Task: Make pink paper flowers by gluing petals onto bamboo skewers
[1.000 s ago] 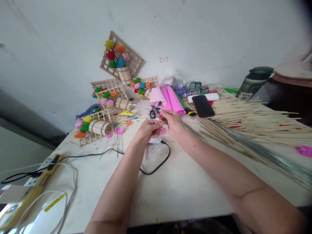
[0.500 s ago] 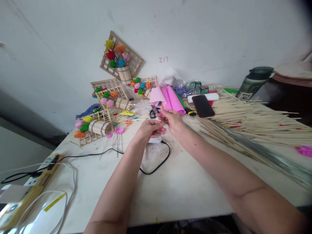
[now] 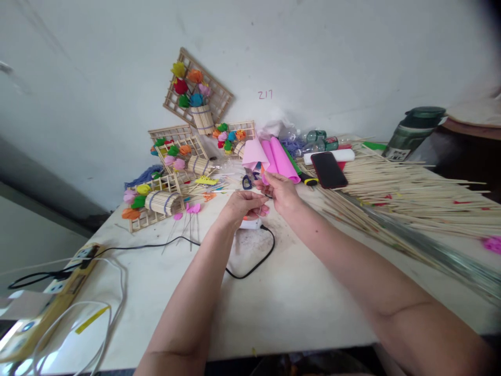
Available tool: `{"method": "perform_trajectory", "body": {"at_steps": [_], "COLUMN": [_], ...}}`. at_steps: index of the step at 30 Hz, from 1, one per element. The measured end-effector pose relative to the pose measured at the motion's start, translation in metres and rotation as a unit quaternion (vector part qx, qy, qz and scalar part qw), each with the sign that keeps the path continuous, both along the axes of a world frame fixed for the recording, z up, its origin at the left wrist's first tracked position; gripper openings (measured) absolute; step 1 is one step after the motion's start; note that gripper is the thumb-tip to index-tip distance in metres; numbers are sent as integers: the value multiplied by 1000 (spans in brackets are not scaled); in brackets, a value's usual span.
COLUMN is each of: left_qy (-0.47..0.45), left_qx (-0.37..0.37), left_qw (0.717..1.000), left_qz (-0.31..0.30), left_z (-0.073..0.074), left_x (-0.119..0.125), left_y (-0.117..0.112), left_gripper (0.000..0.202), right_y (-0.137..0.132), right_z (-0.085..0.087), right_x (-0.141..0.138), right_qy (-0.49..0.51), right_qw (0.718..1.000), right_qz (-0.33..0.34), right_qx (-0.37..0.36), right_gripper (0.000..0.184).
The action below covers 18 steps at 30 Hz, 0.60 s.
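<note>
My left hand is closed in a pinch above a white device with a touch of orange and a black cord. What its fingertips hold is too fine to make out. To its right and slightly farther off, my right hand pinches what looks like a small pink paper piece. The two hands are close, with fingertips almost meeting. Dark blue scissors handles lie just beyond. Left of the hands, pink petals on thin wire stems rest on the table.
Lattice frames with paper flowers and stick pots stand at left and back. Pink paper rolls, a phone and many thin sticks lie to the right. A power strip with cables occupies the left edge; a green flask stands back right.
My right hand's fingers have opened slightly and shifted, so the pink piece shows more at their tips. My left hand stays nearly in place. The whole view has shifted a little.
</note>
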<state>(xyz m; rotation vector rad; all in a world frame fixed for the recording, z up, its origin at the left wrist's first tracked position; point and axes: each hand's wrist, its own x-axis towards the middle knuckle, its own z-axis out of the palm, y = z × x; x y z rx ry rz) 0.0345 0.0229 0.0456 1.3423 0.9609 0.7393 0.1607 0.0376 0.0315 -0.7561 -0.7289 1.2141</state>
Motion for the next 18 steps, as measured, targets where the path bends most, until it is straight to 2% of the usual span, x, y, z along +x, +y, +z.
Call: {"method": "perform_trajectory", "body": {"at_steps": [12, 15, 18], "left_qy": [69, 104, 160], "left_qx": [75, 99, 135], "left_qw": [994, 988, 971], "left_qz": [25, 53, 114], "left_z": [6, 8, 13], "left_x": [2, -5, -23], "left_y": [-5, 0, 9], "left_gripper": [18, 17, 16], "right_y": [0, 2, 5], "right_z": [-3, -3, -2], "right_x": [1, 4, 8], "right_qy": [-15, 5, 19], "right_qw": [1000, 1000, 998], "right_qz": [-7, -4, -15], "right_qx": [26, -3, -52], "right_gripper": [25, 25, 23]}}
